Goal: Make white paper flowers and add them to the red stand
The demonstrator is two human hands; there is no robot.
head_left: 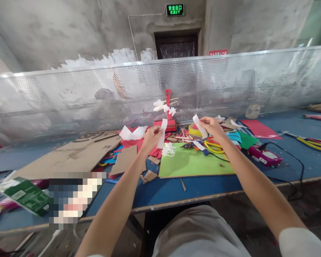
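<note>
My left hand pinches a white paper strip, which stands nearly upright. Over to the right, my right hand grips another white paper strip by its edge, held apart from the first. Below both hands lies a lime-green sheet. On it are a white fringed paper piece, yellow-handled pliers and a short white strip. Behind, a red stand with a hooked top carries white paper flowers on thin sticks.
A large cardboard sheet covers the left of the blue table. A green box sits at the front left. To the right are a magenta device with a black cord and a red sheet. A perforated metal panel runs behind.
</note>
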